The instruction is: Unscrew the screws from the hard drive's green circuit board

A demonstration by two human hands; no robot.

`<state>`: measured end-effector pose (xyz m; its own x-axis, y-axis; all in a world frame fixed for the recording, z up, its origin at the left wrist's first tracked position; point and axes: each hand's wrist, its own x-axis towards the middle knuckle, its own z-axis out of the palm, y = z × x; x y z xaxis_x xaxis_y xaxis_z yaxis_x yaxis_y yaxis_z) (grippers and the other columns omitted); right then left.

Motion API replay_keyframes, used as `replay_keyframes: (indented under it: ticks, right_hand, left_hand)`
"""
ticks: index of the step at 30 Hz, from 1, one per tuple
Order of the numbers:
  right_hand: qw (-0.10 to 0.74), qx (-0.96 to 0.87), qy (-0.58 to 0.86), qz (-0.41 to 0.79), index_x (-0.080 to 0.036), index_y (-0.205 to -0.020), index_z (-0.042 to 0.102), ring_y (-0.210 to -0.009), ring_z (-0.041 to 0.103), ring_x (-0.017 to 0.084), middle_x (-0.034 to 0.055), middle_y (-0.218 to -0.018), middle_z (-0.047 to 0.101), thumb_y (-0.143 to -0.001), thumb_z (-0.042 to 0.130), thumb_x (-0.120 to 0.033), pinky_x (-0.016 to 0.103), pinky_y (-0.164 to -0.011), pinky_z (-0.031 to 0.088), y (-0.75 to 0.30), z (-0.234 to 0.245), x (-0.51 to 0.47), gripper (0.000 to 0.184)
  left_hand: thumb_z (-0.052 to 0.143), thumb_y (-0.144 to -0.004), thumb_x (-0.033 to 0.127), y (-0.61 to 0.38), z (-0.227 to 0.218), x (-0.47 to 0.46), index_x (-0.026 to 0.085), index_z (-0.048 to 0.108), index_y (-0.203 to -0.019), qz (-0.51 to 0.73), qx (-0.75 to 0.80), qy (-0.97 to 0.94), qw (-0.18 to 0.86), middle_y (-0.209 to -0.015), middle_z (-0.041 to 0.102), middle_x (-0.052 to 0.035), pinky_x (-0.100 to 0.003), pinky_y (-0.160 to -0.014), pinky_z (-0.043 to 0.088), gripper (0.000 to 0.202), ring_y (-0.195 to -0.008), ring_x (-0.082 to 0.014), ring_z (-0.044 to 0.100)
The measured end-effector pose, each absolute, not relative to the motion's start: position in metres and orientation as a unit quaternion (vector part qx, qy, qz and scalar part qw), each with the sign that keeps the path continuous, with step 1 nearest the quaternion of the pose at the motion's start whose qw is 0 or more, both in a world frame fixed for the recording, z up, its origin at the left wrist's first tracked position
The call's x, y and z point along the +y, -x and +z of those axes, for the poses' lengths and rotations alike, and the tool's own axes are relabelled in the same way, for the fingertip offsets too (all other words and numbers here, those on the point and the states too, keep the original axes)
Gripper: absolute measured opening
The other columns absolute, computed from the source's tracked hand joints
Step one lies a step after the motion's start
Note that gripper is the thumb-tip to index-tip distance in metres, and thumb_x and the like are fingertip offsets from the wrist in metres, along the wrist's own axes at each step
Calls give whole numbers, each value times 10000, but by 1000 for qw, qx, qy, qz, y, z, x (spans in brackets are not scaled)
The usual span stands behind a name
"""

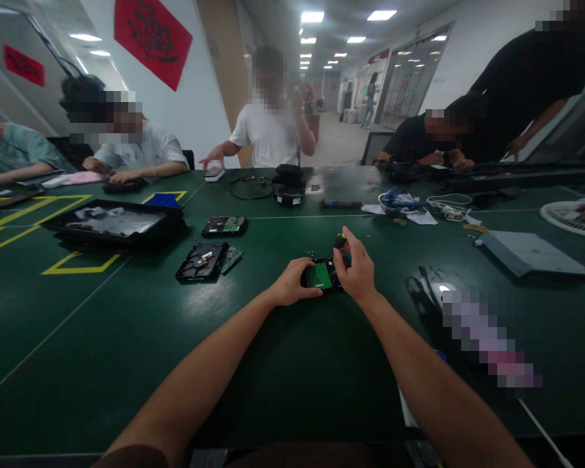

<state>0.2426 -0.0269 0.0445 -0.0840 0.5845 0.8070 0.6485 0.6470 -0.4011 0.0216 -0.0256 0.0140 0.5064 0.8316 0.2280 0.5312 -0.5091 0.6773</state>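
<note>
A hard drive (pixel 320 276) with a green circuit board facing up lies on the dark green table in front of me. My left hand (pixel 292 281) grips its left end, thumb along the near edge and fingers over the far edge. Above the drive's right end, my right hand (pixel 355 266) is closed around a screwdriver (pixel 340 240) with a dark and yellow handle. Its tip is hidden. A few tiny screws (pixel 310 253) lie just beyond the drive. To the left are an opened drive casing (pixel 202 262), a loose circuit board (pixel 231 259) and another hard drive (pixel 225 226).
A black tray (pixel 117 224) stands at the left. Farther back are a black headset-like device (pixel 288 185), a pen-like tool (pixel 341 204) and a bowl of blue items (pixel 400 200). A grey box (pixel 536 253) sits at the right. Several people work around the table.
</note>
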Motion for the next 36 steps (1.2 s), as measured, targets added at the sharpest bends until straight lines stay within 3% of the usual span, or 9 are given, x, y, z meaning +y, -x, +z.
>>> replay_keyframes:
  ticks: [7, 12, 18, 23, 36]
  right_hand:
    - [527, -735, 425, -30, -265, -1516, 408, -1075, 645, 268, 118, -1254, 630, -998, 535, -300, 488, -920, 587, -243, 45, -28, 534]
    - [531, -737, 417, -20, -277, -1552, 341, -1094, 655, 261, 126, -1380, 582, -1016, 480, -290, 499, -962, 570, -243, 44, -27, 554]
    - [529, -737, 420, -28, -271, -1514, 413, -1082, 633, 264, 116, -1234, 619, -996, 533, -298, 478, -930, 578, -242, 46, -28, 533]
    - [531, -741, 411, -20, -262, -1554, 349, -1048, 648, 252, 133, -1326, 592, -1011, 492, -267, 480, -947, 568, -242, 45, -27, 562]
    - [533, -740, 410, -22, -284, -1542, 375, -1105, 615, 268, 116, -1277, 588, -991, 537, -266, 486, -939, 571, -242, 46, -28, 575]
  left_hand:
    - [837, -685, 556, -21, 14, -25, 219, 539, -1354, 275, 410, -829, 264, -1442, 512, -141, -532, -1156, 385, 806, -1361, -349, 459]
    - [843, -681, 547, -22, 14, -26, 233, 541, -1353, 271, 416, -826, 266, -1449, 510, -136, -543, -1155, 384, 801, -1365, -354, 457]
    - [838, -690, 549, -22, 14, -26, 217, 538, -1353, 276, 407, -830, 264, -1441, 513, -142, -528, -1151, 390, 800, -1354, -345, 466]
    - [840, -690, 539, -23, 13, -25, 217, 537, -1348, 276, 410, -830, 260, -1430, 519, -139, -524, -1146, 396, 793, -1346, -344, 474]
    - [834, -692, 557, -22, 13, -25, 211, 536, -1356, 277, 406, -830, 262, -1435, 514, -147, -529, -1144, 399, 805, -1351, -349, 466]
